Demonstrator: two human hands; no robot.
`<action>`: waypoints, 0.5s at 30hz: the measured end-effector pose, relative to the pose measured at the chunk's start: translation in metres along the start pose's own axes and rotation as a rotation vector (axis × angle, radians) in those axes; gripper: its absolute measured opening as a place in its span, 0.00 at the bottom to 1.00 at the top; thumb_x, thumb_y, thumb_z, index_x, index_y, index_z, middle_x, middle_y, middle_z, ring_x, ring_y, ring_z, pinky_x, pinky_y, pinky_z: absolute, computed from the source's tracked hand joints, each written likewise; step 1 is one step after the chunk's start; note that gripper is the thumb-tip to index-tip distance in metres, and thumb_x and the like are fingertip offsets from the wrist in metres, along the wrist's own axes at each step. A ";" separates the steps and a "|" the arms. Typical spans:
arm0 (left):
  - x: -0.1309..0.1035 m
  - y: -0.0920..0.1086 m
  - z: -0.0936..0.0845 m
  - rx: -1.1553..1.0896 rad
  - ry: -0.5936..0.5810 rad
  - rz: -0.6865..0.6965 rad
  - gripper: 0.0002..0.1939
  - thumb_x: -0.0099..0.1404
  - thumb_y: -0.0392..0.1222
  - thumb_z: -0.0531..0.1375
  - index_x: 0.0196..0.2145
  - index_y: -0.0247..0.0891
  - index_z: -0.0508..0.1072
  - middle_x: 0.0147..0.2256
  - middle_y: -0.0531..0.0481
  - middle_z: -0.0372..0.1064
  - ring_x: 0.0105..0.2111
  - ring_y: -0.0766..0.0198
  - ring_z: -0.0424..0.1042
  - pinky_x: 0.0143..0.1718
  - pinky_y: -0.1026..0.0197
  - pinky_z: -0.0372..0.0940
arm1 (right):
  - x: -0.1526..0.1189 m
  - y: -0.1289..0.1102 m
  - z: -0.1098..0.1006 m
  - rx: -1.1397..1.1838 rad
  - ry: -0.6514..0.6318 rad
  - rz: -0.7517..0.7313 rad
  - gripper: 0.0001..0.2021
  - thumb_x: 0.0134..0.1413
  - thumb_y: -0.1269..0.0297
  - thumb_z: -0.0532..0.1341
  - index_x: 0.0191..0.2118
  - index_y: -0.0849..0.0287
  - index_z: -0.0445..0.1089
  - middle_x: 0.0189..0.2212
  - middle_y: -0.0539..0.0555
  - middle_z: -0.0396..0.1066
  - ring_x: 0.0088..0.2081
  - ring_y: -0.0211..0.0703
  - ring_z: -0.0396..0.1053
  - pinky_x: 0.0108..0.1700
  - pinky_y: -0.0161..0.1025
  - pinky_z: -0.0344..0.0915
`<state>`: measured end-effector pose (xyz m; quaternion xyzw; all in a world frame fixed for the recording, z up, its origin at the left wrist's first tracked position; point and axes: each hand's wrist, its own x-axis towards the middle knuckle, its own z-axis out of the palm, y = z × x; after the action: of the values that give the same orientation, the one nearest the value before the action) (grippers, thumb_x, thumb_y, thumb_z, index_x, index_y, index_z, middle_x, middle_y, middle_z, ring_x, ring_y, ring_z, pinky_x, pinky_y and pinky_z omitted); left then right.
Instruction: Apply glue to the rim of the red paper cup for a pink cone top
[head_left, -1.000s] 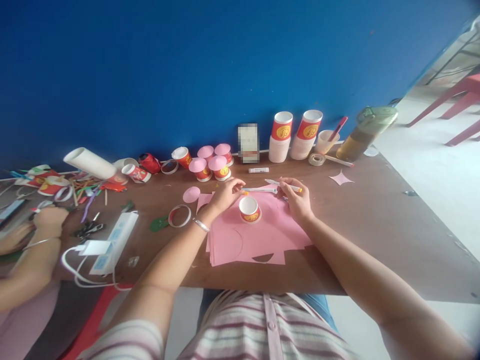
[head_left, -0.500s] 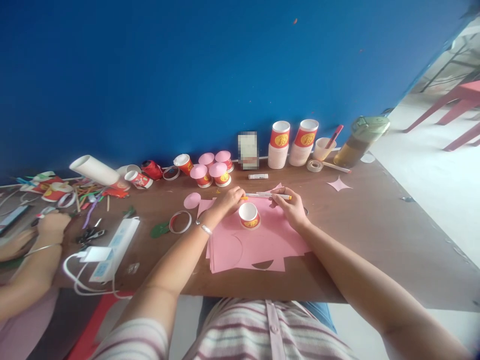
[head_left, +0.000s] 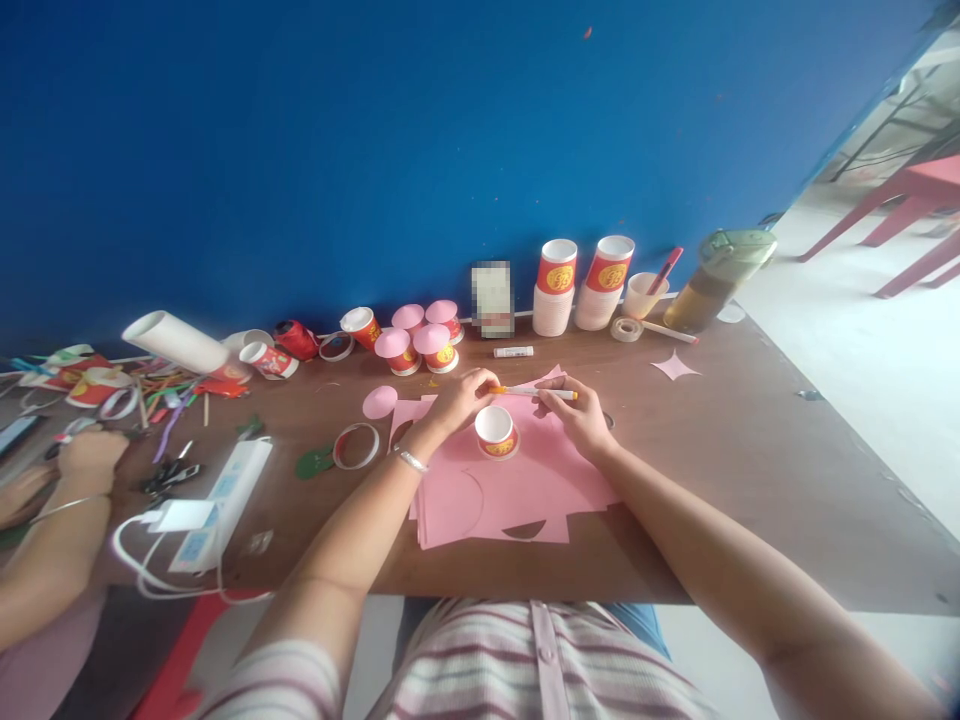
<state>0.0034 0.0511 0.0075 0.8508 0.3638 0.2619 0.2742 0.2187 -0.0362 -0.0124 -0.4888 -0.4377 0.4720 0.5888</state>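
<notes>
In front of me both hands hold a slim white marker [head_left: 529,391] with orange ends, level above the pink paper. My left hand [head_left: 466,398] is closed at its orange left end, which looks like a cap. My right hand [head_left: 576,412] pinches the barrel near the other end. Just below the marker a small red-and-white paper cup [head_left: 495,432] stands upright on the stacked pink paper [head_left: 540,480]. A drawn curve shows on the top sheet to the left of the cup, and a dark half-round gap lies near its lower edge.
Several cups with pink cone tops [head_left: 435,340] stand at the back, beside taller cup stacks [head_left: 555,285]. A glue stick [head_left: 514,352], tape roll [head_left: 627,329] and drink jug [head_left: 701,290] are nearby. At left are a power strip [head_left: 232,490] and another person's hand [head_left: 94,452].
The orange piece at my left hand now shows more and meets the marker's left end. My hands stay almost in place; the view has shifted slightly.
</notes>
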 end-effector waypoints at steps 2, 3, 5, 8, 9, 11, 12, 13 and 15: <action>0.001 0.001 0.000 -0.033 -0.027 0.015 0.02 0.66 0.39 0.63 0.37 0.39 0.73 0.37 0.51 0.76 0.37 0.63 0.75 0.39 0.61 0.71 | 0.000 0.000 0.001 0.006 -0.025 0.007 0.24 0.47 0.40 0.71 0.36 0.58 0.74 0.26 0.51 0.75 0.27 0.41 0.72 0.37 0.43 0.72; 0.001 0.001 0.000 -0.040 -0.038 0.022 0.02 0.66 0.39 0.63 0.37 0.39 0.73 0.37 0.51 0.76 0.36 0.63 0.75 0.39 0.62 0.71 | 0.001 -0.001 0.001 0.012 -0.043 0.014 0.24 0.47 0.41 0.71 0.37 0.59 0.74 0.26 0.52 0.75 0.27 0.41 0.73 0.37 0.43 0.73; 0.001 0.002 0.000 -0.028 -0.051 0.034 0.03 0.66 0.39 0.63 0.36 0.39 0.73 0.36 0.51 0.75 0.36 0.64 0.75 0.38 0.62 0.70 | 0.001 -0.001 0.001 0.032 -0.077 0.038 0.25 0.48 0.41 0.71 0.38 0.59 0.74 0.27 0.52 0.75 0.28 0.41 0.73 0.37 0.43 0.73; 0.001 0.002 0.000 0.032 -0.065 0.065 0.03 0.67 0.39 0.63 0.35 0.39 0.73 0.35 0.52 0.74 0.35 0.65 0.74 0.38 0.62 0.68 | 0.001 -0.002 0.002 0.070 -0.095 0.079 0.26 0.46 0.41 0.72 0.38 0.60 0.74 0.27 0.53 0.76 0.27 0.40 0.73 0.36 0.43 0.74; 0.001 0.002 0.000 0.056 -0.069 0.081 0.03 0.68 0.38 0.63 0.35 0.38 0.73 0.35 0.52 0.74 0.34 0.65 0.73 0.38 0.62 0.68 | 0.001 -0.002 0.002 0.078 -0.096 0.089 0.26 0.47 0.40 0.72 0.38 0.60 0.74 0.27 0.53 0.76 0.26 0.40 0.73 0.35 0.43 0.74; 0.002 0.001 -0.001 0.095 -0.069 0.111 0.02 0.69 0.37 0.61 0.36 0.39 0.73 0.35 0.52 0.73 0.35 0.65 0.73 0.38 0.62 0.67 | 0.000 -0.002 0.004 0.065 -0.100 0.080 0.26 0.49 0.40 0.71 0.39 0.60 0.74 0.28 0.53 0.76 0.26 0.40 0.72 0.34 0.43 0.73; 0.004 0.001 -0.002 0.106 -0.059 0.120 0.02 0.69 0.36 0.61 0.36 0.39 0.73 0.35 0.51 0.73 0.35 0.65 0.73 0.39 0.62 0.67 | -0.001 -0.001 0.004 0.037 -0.098 0.056 0.25 0.50 0.40 0.70 0.40 0.60 0.74 0.28 0.53 0.75 0.26 0.39 0.71 0.34 0.42 0.72; 0.006 0.000 -0.004 0.114 -0.043 0.125 0.02 0.69 0.36 0.60 0.36 0.39 0.73 0.36 0.51 0.73 0.36 0.65 0.73 0.39 0.62 0.67 | -0.001 0.000 0.003 -0.006 -0.087 0.016 0.25 0.51 0.41 0.69 0.42 0.59 0.74 0.29 0.53 0.75 0.26 0.39 0.70 0.33 0.41 0.71; 0.013 -0.002 -0.006 0.127 -0.001 0.116 0.02 0.69 0.38 0.61 0.36 0.39 0.72 0.37 0.50 0.73 0.37 0.64 0.73 0.39 0.62 0.67 | 0.002 0.003 0.000 -0.139 -0.018 -0.092 0.23 0.53 0.42 0.68 0.44 0.57 0.75 0.31 0.52 0.75 0.28 0.39 0.69 0.33 0.40 0.69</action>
<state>0.0059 0.0636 0.0135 0.8863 0.3295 0.2534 0.2043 0.2184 -0.0341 -0.0154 -0.5035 -0.4969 0.4172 0.5705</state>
